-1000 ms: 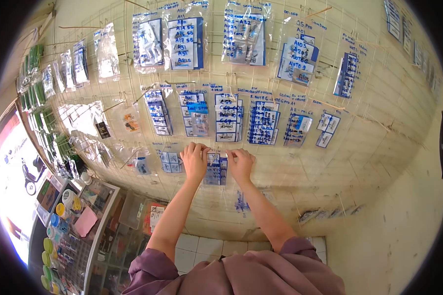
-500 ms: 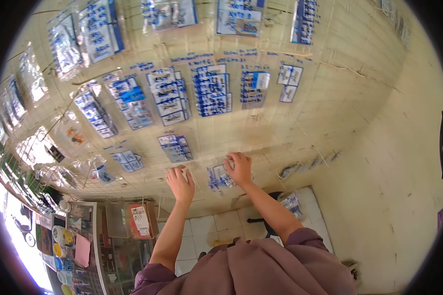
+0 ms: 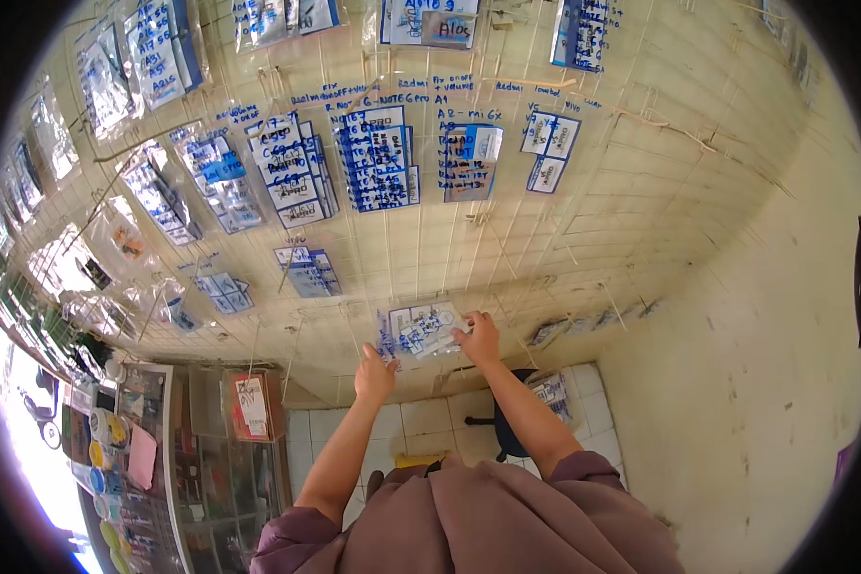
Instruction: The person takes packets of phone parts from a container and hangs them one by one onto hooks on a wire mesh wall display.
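Low on the wall grid hangs a clear packet (image 3: 424, 330) with white, blue-edged labels and blue handwriting. My right hand (image 3: 481, 341) pinches its right edge. Just off the packet's lower left corner is my left hand (image 3: 376, 377), its fingers apart and holding nothing that I can see. Up and to the left of it hangs a smaller bundle of labelled packets (image 3: 311, 275). A thick bundle of labelled packets (image 3: 375, 158) hangs higher, in the row above both hands.
Bare hooks stick out of the grid, one of them a long hook (image 3: 517, 320) right of my right hand. A glass cabinet (image 3: 177, 459) with an orange box (image 3: 255, 407) stands at lower left. Behind my right forearm is a dark stool (image 3: 509, 435).
My left hand has moved right and down, close to the packet. The packet, partly covered by my right hand before, now shows broad and spread. The view has shifted slightly.
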`<state>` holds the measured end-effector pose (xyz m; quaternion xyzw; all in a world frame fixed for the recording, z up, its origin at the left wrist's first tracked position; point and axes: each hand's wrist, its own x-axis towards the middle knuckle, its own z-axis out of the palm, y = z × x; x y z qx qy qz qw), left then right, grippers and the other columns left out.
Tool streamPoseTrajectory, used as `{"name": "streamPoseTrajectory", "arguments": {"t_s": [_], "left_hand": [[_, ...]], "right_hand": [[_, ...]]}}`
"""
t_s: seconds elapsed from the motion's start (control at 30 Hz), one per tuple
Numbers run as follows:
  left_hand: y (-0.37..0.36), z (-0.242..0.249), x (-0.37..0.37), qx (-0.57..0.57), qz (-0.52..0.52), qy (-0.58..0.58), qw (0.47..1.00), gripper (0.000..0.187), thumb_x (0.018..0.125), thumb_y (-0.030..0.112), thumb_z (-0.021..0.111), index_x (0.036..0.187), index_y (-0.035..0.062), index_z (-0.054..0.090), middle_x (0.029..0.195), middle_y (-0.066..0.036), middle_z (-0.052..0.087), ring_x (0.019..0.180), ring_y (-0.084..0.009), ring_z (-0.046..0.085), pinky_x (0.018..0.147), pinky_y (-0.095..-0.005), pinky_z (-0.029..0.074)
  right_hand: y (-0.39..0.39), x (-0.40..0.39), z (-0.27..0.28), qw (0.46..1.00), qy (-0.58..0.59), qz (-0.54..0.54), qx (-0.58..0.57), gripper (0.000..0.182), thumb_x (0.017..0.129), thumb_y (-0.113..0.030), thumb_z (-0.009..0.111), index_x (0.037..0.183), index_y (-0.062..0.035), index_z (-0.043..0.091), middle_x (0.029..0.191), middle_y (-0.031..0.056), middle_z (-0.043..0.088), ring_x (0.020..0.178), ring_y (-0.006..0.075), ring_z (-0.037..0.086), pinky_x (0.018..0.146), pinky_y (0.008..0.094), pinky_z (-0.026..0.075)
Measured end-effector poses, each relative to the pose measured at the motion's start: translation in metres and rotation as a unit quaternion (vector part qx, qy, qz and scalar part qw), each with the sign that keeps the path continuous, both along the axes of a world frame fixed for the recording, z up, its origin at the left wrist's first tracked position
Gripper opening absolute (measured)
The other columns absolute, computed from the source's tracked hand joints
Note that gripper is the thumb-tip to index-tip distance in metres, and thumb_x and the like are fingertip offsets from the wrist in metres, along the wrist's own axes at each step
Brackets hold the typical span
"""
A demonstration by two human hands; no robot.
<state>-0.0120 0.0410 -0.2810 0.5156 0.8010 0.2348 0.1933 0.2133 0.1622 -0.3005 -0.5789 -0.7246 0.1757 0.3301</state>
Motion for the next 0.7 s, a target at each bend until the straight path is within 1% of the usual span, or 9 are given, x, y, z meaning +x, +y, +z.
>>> {"name": "streamPoseTrajectory", "arguments": {"t_s": [0.07, 0.17, 0.27, 0.37, 0.43, 0.5, 0.57, 0.63, 0.7], "left_hand": [[0.006, -0.027, -0.007, 0.017, 0.016, -0.058, 0.998, 0.054, 0.084, 0.024, 0.077, 0.111, -0.0006, 0.038, 0.092, -0.024, 0.068, 0.085, -0.0437, 0.068, 0.074, -0.0492, 0.055], [0.003, -0.02, -0.002, 0.035, 0.046, -0.129, 0.99, 0.05, 0.081, 0.016, 0.078, 0.11, 0.0008, 0.04, 0.09, -0.024, 0.067, 0.087, -0.0431, 0.067, 0.075, -0.0495, 0.053], [0.0, 0.0, 0.009, 0.079, 0.069, -0.113, 0.988, 0.046, 0.08, 0.012, 0.077, 0.108, 0.0023, 0.042, 0.088, -0.022, 0.067, 0.086, -0.0422, 0.066, 0.073, -0.0497, 0.051], [-0.001, 0.006, 0.016, 0.146, 0.058, -0.08, 0.984, 0.041, 0.08, 0.009, 0.076, 0.106, 0.0032, 0.044, 0.087, -0.019, 0.067, 0.083, -0.0402, 0.067, 0.071, -0.0485, 0.051], [0.0, 0.02, 0.025, 0.171, 0.041, -0.076, 0.981, 0.039, 0.081, 0.008, 0.075, 0.104, 0.0035, 0.045, 0.086, -0.017, 0.067, 0.083, -0.0384, 0.067, 0.071, -0.0472, 0.051], [-0.003, 0.044, 0.034, 0.194, 0.03, -0.179, 0.964, 0.034, 0.082, 0.005, 0.073, 0.103, 0.0042, 0.047, 0.086, -0.014, 0.068, 0.081, -0.033, 0.069, 0.07, -0.0425, 0.052], [-0.001, 0.055, 0.034, 0.203, -0.004, -0.166, 0.965, 0.032, 0.083, 0.004, 0.073, 0.104, 0.0047, 0.048, 0.085, -0.014, 0.067, 0.081, -0.0305, 0.069, 0.07, -0.0405, 0.052], [0.001, 0.074, 0.038, 0.212, -0.04, -0.156, 0.964, 0.032, 0.083, 0.003, 0.072, 0.106, 0.0052, 0.05, 0.083, -0.013, 0.067, 0.081, -0.028, 0.07, 0.069, -0.0384, 0.052], [0.001, 0.1, 0.042, 0.243, -0.094, -0.151, 0.953, 0.033, 0.084, -0.003, 0.068, 0.111, 0.0054, 0.051, 0.084, -0.013, 0.065, 0.079, -0.0273, 0.071, 0.069, -0.0376, 0.052]], "right_hand": [[0.003, 0.003, -0.009, 0.998, 0.061, 0.015, 0.019, 0.043, 0.077, -0.024, 0.083, 0.112, -0.0093, 0.062, 0.103, 0.0116, 0.058, 0.082, 0.0255, 0.065, 0.078, 0.0415, 0.051], [0.006, 0.008, -0.009, 0.99, 0.135, 0.039, 0.0, 0.048, 0.073, -0.019, 0.086, 0.112, -0.008, 0.062, 0.1, 0.0127, 0.057, 0.069, 0.0235, 0.064, 0.068, 0.0353, 0.053], [0.001, 0.01, 0.004, 0.986, 0.146, 0.041, -0.062, 0.046, 0.075, -0.02, 0.084, 0.112, -0.0079, 0.062, 0.102, 0.0135, 0.057, 0.081, 0.0257, 0.065, 0.077, 0.0396, 0.053], [-0.009, 0.006, 0.019, 0.999, 0.029, 0.011, 0.025, 0.043, 0.078, -0.019, 0.082, 0.113, -0.007, 0.061, 0.106, 0.0136, 0.059, 0.094, 0.0292, 0.063, 0.086, 0.0431, 0.051], [-0.011, 0.004, 0.029, 0.993, 0.053, 0.055, 0.086, 0.04, 0.082, -0.017, 0.078, 0.116, -0.0057, 0.06, 0.113, 0.0136, 0.06, 0.106, 0.0329, 0.058, 0.093, 0.0447, 0.048], [-0.011, -0.001, 0.042, 0.987, 0.079, 0.103, 0.099, 0.042, 0.084, -0.016, 0.077, 0.121, -0.006, 0.059, 0.119, 0.0148, 0.058, 0.111, 0.0334, 0.057, 0.095, 0.043, 0.048], [-0.012, -0.005, 0.057, 0.977, 0.105, 0.145, 0.114, 0.045, 0.085, -0.016, 0.075, 0.125, -0.0062, 0.058, 0.126, 0.0159, 0.057, 0.116, 0.034, 0.056, 0.097, 0.0413, 0.047], [-0.017, -0.004, 0.081, 0.954, 0.185, 0.219, 0.082, 0.053, 0.088, -0.016, 0.072, 0.136, -0.0088, 0.052, 0.141, 0.0177, 0.05, 0.131, 0.0362, 0.047, 0.108, 0.045, 0.04], [-0.024, 0.004, 0.109, 0.948, 0.211, 0.234, 0.055, 0.057, 0.088, -0.015, 0.073, 0.14, -0.0095, 0.05, 0.144, 0.017, 0.048, 0.133, 0.0344, 0.045, 0.108, 0.0434, 0.04]]}}
